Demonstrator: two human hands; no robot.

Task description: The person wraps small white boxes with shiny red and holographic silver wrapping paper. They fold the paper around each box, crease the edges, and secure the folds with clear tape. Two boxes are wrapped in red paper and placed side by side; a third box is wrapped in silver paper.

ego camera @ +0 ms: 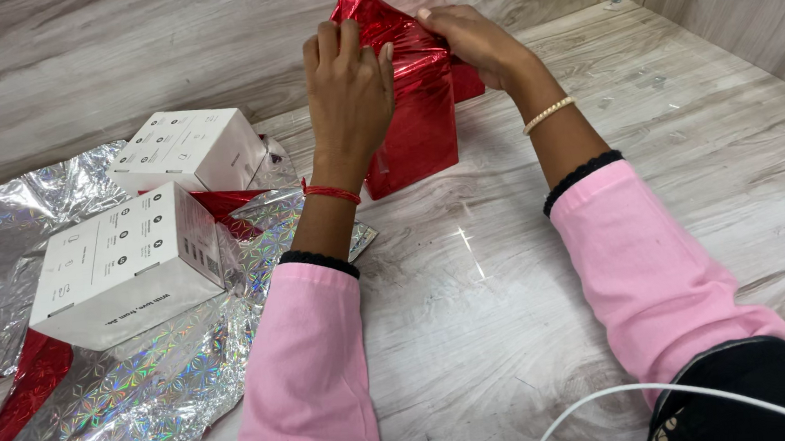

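While both hands are working at the far middle of the counter (530,312), a red foil-wrapped parcel (422,125) is standing upright between them. Left hand (348,93) is pressing flat against the parcel's near face, fingers (332,48) curling over its top edge and gripping the foil. Right hand (472,42) is reaching in from the right, fingers pinching a fold of red foil at the parcel's upper right. Two white boxes (125,265) are sitting well to the left, one nearer, one farther, on crumpled holographic silver wrap (136,399). Red foil scraps (23,389) are poking out beneath that wrap. White cable (612,397) is crossing the near right corner.
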